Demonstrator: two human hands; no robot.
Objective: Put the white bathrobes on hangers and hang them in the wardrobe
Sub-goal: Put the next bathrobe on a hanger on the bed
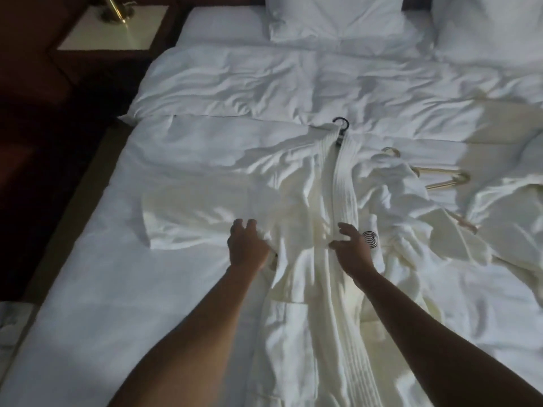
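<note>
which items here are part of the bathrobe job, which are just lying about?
Job: bathrobe on black hanger; spare wooden hanger; second bathrobe; left hand gripping robe; right hand on its front.

Lying about: pillows; duvet; nightstand; brass lamp.

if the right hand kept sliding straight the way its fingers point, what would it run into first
The right hand points up the bed and slightly left, along the robe. It would likely meet the ribbed collar band first, then follow it toward the black hanger hook. Depth is hard to judge.
</note>
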